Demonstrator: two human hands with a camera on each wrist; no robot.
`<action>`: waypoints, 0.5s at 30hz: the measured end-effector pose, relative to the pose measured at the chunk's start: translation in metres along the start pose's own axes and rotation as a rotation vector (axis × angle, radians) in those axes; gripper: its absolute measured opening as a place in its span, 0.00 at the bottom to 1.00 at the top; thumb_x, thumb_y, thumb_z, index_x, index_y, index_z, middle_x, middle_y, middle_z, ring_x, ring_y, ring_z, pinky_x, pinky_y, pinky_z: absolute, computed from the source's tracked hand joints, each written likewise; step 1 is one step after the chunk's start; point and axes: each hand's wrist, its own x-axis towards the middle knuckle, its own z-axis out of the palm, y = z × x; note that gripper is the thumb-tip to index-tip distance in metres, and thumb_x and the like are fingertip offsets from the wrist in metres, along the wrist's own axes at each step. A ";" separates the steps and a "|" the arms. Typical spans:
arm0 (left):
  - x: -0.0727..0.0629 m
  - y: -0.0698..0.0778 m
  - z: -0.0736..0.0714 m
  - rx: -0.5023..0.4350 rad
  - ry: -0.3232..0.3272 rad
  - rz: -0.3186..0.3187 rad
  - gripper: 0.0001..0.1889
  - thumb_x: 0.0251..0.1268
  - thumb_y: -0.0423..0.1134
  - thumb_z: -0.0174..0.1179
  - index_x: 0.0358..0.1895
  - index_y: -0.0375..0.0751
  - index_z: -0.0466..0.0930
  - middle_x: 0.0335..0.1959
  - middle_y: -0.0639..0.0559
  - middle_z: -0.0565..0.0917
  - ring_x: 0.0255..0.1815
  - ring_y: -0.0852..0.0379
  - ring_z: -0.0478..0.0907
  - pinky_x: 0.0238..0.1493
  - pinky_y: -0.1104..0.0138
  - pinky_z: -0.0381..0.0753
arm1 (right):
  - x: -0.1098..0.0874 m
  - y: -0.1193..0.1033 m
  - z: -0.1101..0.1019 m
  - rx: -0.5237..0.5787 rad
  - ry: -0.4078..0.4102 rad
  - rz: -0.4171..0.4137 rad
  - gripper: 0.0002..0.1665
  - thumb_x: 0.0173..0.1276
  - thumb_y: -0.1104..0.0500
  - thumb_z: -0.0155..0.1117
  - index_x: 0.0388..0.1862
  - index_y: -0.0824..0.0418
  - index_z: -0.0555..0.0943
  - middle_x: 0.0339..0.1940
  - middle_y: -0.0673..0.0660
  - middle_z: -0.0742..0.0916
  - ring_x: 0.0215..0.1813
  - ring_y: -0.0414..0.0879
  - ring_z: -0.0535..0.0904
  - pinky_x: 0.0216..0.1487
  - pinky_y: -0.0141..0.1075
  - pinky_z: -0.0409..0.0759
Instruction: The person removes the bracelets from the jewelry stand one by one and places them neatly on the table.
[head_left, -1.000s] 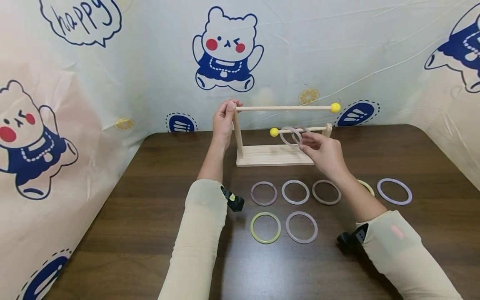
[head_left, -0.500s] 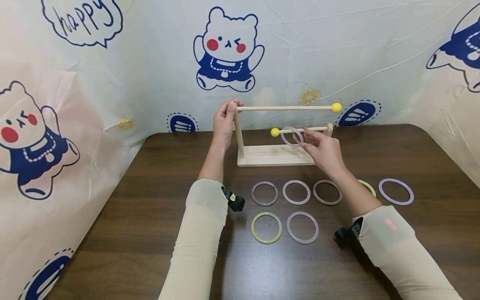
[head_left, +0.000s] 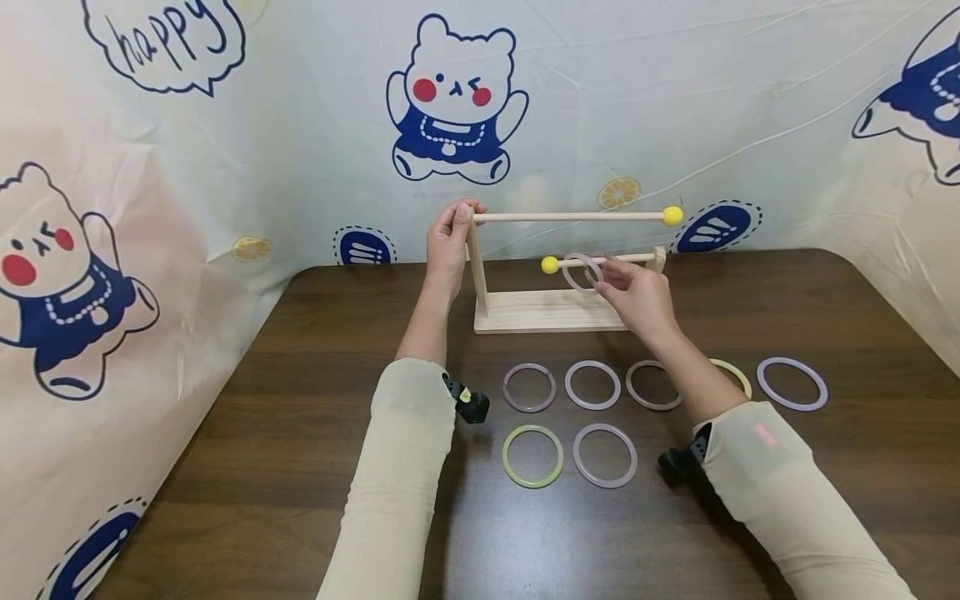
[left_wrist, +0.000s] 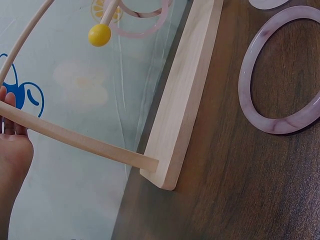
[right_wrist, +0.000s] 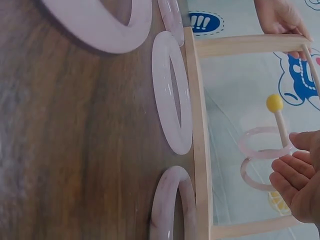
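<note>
A wooden stand (head_left: 550,312) has two rods tipped with yellow balls, one high and one lower. With my left hand (head_left: 447,250) I grip the top of its left upright (left_wrist: 80,140), fingers behind the wood. My right hand (head_left: 641,296) is at the lower rod, thumb and fingers pinching the edge of a pale pink bangle (right_wrist: 262,154). That bangle encircles the rod behind its yellow ball (head_left: 550,264). A second bangle (right_wrist: 245,172) hangs further along the same rod, partly hidden by my fingers in the head view.
Several bangles lie in two rows before the stand, among them a yellow-green bangle (head_left: 506,457), a pink bangle (head_left: 577,457) and a lavender bangle (head_left: 822,392). My right forearm partly covers another yellow-green bangle (head_left: 738,372). A printed cloth (head_left: 315,150) hangs behind the table.
My right hand and forearm have shifted slightly left, with the wrist coming round. The left hand keeps its grip on the upright, and the stand has stayed in place.
</note>
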 end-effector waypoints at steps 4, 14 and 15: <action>0.000 -0.001 0.000 0.005 0.005 0.002 0.18 0.70 0.44 0.49 0.46 0.30 0.77 0.35 0.58 0.82 0.47 0.44 0.73 0.49 0.68 0.68 | 0.003 0.002 0.003 0.009 -0.024 0.039 0.19 0.60 0.65 0.65 0.50 0.72 0.78 0.44 0.66 0.84 0.45 0.57 0.81 0.44 0.45 0.77; 0.000 -0.001 0.000 -0.010 0.002 0.001 0.19 0.70 0.43 0.49 0.48 0.27 0.75 0.35 0.57 0.82 0.50 0.40 0.72 0.50 0.67 0.68 | 0.008 0.002 0.009 -0.023 -0.012 0.048 0.15 0.63 0.64 0.62 0.47 0.70 0.81 0.43 0.63 0.84 0.45 0.56 0.82 0.45 0.44 0.76; 0.000 -0.001 0.000 -0.006 0.001 0.004 0.20 0.70 0.43 0.49 0.48 0.27 0.75 0.35 0.58 0.82 0.50 0.40 0.72 0.50 0.67 0.68 | 0.008 0.001 0.010 -0.028 -0.010 0.048 0.15 0.63 0.64 0.62 0.47 0.69 0.81 0.43 0.63 0.85 0.44 0.55 0.82 0.45 0.45 0.76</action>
